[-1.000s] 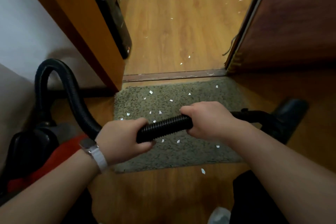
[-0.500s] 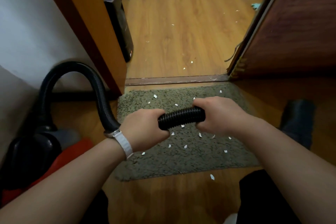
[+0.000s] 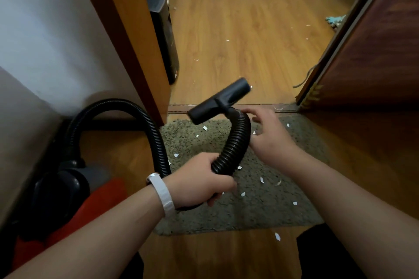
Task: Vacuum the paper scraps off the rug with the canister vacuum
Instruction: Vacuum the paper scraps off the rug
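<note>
Canister vacuum [image 3: 59, 190] sits on the floor at left, its hose [image 3: 238, 142] clenched in the left grip [image 3: 199, 181] with the nozzle [image 3: 218, 101] aloft and the right grip [image 3: 269, 136] spread open beside it, clasping nothing, so the poorly steadied hose could flop and scatter paper scraps [image 3: 261, 179] across the rug [image 3: 306, 188].

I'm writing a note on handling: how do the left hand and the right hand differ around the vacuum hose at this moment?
The left hand is curled round the hose low down. The right hand has loose, spread fingers beside the hose's upper bend and grips nothing. The left wrist wears a white band; the right wrist is bare. Both hands are over the rug.
</note>
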A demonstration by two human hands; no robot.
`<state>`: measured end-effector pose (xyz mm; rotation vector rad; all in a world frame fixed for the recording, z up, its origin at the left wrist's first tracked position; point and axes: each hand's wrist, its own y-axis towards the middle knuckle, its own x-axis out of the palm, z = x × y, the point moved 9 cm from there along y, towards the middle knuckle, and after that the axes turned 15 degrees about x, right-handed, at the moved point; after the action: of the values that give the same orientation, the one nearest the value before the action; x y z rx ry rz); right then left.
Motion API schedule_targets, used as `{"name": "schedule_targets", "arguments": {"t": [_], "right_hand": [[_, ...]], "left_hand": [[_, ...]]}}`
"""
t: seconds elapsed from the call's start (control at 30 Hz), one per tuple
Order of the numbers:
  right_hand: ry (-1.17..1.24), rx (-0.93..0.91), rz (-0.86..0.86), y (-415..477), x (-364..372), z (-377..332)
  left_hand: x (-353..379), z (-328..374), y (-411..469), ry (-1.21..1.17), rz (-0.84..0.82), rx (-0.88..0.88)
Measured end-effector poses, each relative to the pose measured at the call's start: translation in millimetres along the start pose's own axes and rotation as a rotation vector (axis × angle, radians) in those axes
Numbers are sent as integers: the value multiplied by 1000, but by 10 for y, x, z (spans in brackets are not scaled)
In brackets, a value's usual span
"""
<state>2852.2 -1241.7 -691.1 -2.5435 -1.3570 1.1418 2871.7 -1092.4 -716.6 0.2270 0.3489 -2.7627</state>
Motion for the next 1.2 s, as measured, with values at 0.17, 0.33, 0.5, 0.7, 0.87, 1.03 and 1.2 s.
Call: {"name": "schedule_targets", "arguments": {"t": [0.17, 0.33, 0.5, 0.7, 0.87, 1.03, 1.2], "right_hand": [[669, 450, -291, 32, 272, 227], [587, 558, -385, 39, 440, 332], [400, 547, -220, 97, 306, 436], [160, 439, -263, -52, 77, 346], [-50, 298, -298, -226, -85, 289], [-128, 202, -310, -313, -243, 282], [242, 392, -371, -305, -132, 513]], "left_hand": [[71, -89, -30, 195, 0, -12], [224, -150, -50, 612, -78, 33], [255, -245, -19, 434, -185, 22], [-916, -71, 239, 511, 346, 126], [-1781, -266, 255, 625, 647, -57], [-1590, -709, 413, 159, 521, -136], [-1427, -726, 621, -41, 558, -98]]}}
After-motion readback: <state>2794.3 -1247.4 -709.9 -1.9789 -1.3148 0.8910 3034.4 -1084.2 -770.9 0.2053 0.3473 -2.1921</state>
